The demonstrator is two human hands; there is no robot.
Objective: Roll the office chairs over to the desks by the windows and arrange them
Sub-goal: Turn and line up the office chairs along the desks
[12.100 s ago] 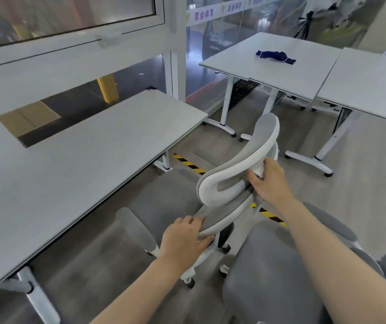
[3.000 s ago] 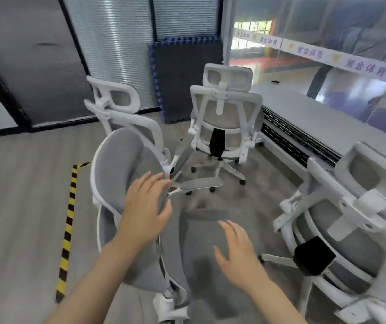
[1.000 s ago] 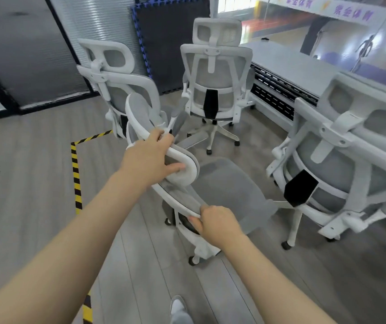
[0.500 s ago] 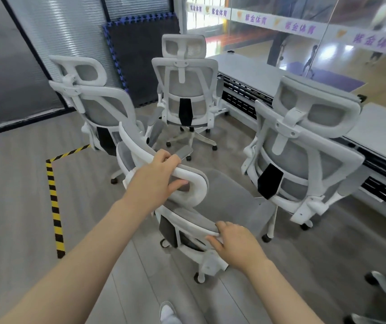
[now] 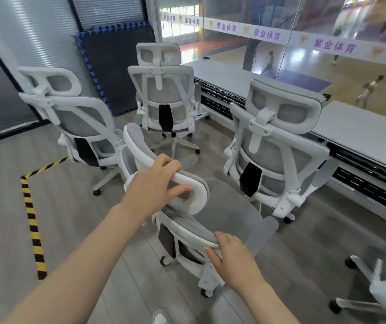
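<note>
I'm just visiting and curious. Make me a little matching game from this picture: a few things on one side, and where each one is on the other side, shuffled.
Things:
1. left hand
2. right hand
3. striped tape
4. foam mats

Places:
A. leaning upright on the far wall
B. gripping the headrest of the near chair
C. stuck on the floor, at the left
D. holding the backrest edge of the near chair

Pairs: 1-B, 2-D, 3-C, 4-A
</note>
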